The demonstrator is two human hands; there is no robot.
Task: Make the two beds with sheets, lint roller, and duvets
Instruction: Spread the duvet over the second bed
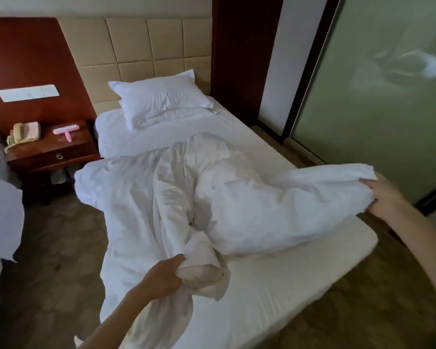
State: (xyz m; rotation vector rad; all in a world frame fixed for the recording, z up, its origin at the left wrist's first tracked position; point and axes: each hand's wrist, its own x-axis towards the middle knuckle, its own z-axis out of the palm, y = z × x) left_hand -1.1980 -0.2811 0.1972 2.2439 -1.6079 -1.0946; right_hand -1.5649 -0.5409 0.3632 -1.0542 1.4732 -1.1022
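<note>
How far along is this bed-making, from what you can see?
Done: the sheet is on and smooth, the pillow sits at the head. In hand: left hand and right hand each grip the bunched, twisted duvet. Left: spreading it flat. The lint roller rests on the nightstand; the other bed barely shows.

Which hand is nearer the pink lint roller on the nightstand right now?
Left. The left hand grips the duvet at the foot of the bed, on the lint roller side; the right hand grips another duvet corner across the bed, farther away.
</note>
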